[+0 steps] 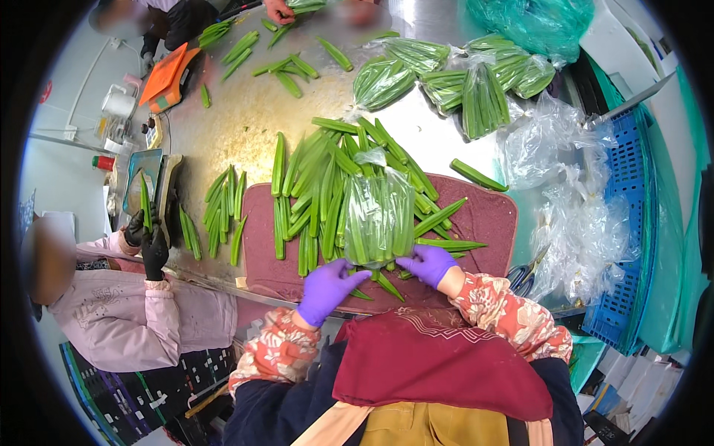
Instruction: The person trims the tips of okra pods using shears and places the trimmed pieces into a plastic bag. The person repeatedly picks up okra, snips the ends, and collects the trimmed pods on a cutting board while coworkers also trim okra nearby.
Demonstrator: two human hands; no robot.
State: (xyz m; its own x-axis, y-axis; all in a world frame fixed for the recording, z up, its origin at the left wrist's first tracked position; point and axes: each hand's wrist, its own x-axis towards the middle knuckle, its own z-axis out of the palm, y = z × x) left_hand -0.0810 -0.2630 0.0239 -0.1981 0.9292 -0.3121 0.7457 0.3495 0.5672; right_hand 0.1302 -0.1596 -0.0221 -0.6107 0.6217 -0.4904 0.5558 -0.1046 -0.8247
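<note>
No words, numbers or signs can be read — any print is too small.

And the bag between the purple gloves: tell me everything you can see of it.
The bag looks like thin, clear, glossy plastic, roughly rectangular, with glare across its face. It lies over loose okra above the mat, and more okra shows inside, packed side by side lengthwise. Its far end looks crumpled; whether it is sealed is unclear. The fingers of the left hand and right hand touch its near corners; any pinch is unclear.

Bright glare whitens the table [431,145]; edges bend.
</note>
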